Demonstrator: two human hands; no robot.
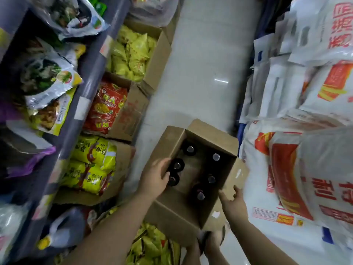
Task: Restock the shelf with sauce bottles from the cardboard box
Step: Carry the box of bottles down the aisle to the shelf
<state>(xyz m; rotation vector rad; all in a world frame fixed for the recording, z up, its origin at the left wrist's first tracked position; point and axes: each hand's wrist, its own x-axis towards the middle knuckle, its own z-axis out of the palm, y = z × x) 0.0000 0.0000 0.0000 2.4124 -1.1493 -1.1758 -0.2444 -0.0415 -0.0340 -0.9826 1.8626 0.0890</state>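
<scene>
Box (193, 169) sits open on the floor (206, 73) in the aisle, flaps out. Six dark bottles stand upright inside, caps up, in two loose columns with bare gaps between them.

Left hand (155, 177) is over the box's left wall, fingers (165, 175) curled down into the interior beside the two left-column bottles (176, 166). Fingertips look to touch the shoulder of one, but whether they are closed round a neck is hidden by the hand itself: cannot tell.

Right hand (232, 202) hangs at the box's right flap, fingers spread, holding nothing. Nearest bottle to it (200, 196) is just inside the near-right corner, apart from the hand.

Step in hand, as judged: pick out a bottle.
- Take each by the neck under the cap, lift straight up to clear the wall and neighbours.
- Right hand would do well to steady the flap or take the corner bottle.
- Glass, likely heavy: no swinging against the others.

Shelf (91, 73) runs along the left, well apart from the box; cartons of packets (107, 163) lie between.
</scene>
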